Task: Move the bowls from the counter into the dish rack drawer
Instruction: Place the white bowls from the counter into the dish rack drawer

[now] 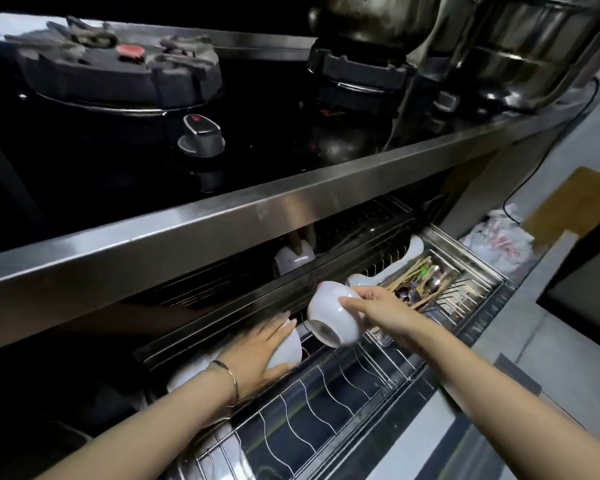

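Note:
The wire dish rack drawer (343,393) stands pulled out under the steel counter (222,216). My left hand (257,355), with a bangle at the wrist, grips a white bowl (288,351) lying on its side at the rack's back left. My right hand (378,310) holds a second white bowl (329,313) tilted on its side, foot ring toward me, just above the rack's wire prongs and right of the first bowl. Another white dish (361,280) shows behind my right hand.
A cutlery tray (426,285) with chopsticks and spoons fills the drawer's right end. On the counter sit a black stove with a knob (201,133) and large steel pots (516,46). A plastic bag (499,240) lies on the floor at right.

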